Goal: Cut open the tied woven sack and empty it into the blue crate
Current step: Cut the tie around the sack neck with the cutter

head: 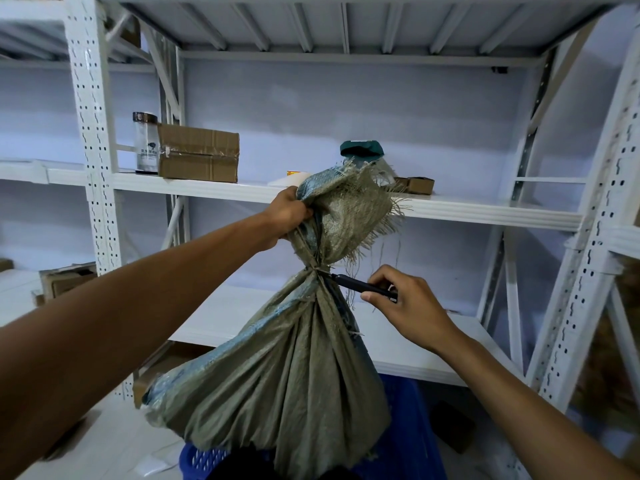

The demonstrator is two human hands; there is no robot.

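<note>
Sack: a grey-green woven sack [294,368] stands upright in the middle of the view, its bulging lower part over the blue crate [408,427], whose rim shows beneath and to the right of it.
Tie: a cord [316,270] pinches the sack's neck tight; above it the frayed mouth [349,206] flares open.
Left hand: the left hand [287,216] is clenched on the gathered cloth just above the tie, on the sack's left side, holding the top up.
Right hand: the right hand [401,299] is to the right of the neck, level with the tie, fingers closed around a black cutter [360,285].
Cutter: it points left, its tip touching the sack at the tie.
Shelves: white metal shelves [485,209] stand behind the sack; a cardboard box [199,155] and a clear jar [145,143] sit on the shelf to the upper left, well apart from both hands.
</note>
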